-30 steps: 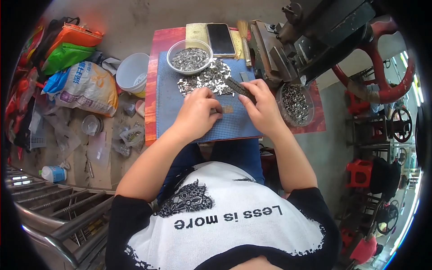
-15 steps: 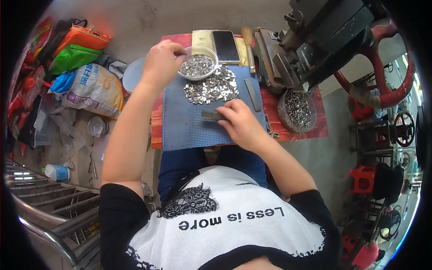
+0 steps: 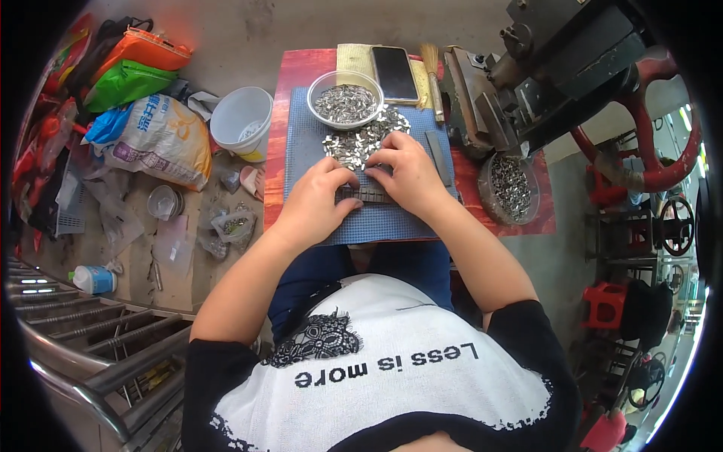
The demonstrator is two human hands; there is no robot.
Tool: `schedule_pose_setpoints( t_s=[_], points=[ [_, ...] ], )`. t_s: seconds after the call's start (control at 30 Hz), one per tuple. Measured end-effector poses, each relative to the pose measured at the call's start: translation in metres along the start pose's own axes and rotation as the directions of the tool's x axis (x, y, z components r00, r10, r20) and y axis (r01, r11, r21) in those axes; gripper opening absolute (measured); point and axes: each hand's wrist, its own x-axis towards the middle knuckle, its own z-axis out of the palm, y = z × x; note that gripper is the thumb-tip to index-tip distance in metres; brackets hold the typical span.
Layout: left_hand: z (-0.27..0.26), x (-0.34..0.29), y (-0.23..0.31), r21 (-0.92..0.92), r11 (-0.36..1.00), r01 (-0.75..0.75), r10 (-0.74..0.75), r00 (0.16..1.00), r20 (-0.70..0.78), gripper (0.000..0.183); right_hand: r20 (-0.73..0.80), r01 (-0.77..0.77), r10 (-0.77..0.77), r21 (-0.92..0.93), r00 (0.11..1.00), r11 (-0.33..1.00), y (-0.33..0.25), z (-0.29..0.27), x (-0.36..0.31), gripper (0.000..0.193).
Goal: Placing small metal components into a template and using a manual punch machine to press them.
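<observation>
A dark ridged metal bar point(image 3: 370, 195) lies crosswise on the blue textured mat point(image 3: 301, 120) in front of me. My left hand point(image 3: 318, 194) curls at its left end, thumb below and index finger above, closed on it. Just above the bar, my right hand point(image 3: 407, 172) has thumb and fingers drawn together at the near edge of a pile of small shiny metal pieces point(image 3: 346, 148). Whatever sits between its fingertips is too small to make out. Behind the pile stands a white bowl point(image 3: 310, 102) holding many similar pieces.
A flat grey strip point(image 3: 437, 158) lies at the mat's right side. Farther back are a phone point(image 3: 394, 74) and a brush point(image 3: 431, 79). On the right stand a clear tub of metal pieces point(image 3: 509, 188) and a dark machine point(image 3: 557, 75) with a red handwheel. A white bucket point(image 3: 241, 120) stands left.
My left hand has come down from the bowl to the bar's left end. My right hand has moved off the bar, up to the pile. The view has shifted slightly.
</observation>
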Motion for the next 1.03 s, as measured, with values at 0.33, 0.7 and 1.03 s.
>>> schedule_pose_setpoints(
  t_s=[0.33,0.7,1.03],
  points=[
    [0.003,0.038,-0.010,0.329,0.898,-0.292,0.356,0.922,-0.153,0.016,0.075,-0.182,0.173,0.154,0.982,0.971,0.000,-0.025,-0.003,0.013],
    [0.009,0.045,-0.004,0.323,0.909,-0.264,0.321,0.937,-0.139,0.009,0.189,0.019,-0.023,0.020,0.982,1.000,-0.012,-0.034,-0.037,0.014],
    [-0.015,0.020,-0.013,0.019,0.990,-0.142,0.140,0.986,0.095,0.013,0.103,0.079,-0.068,-0.105,0.992,0.991,-0.016,-0.030,-0.047,0.012]
  ],
)
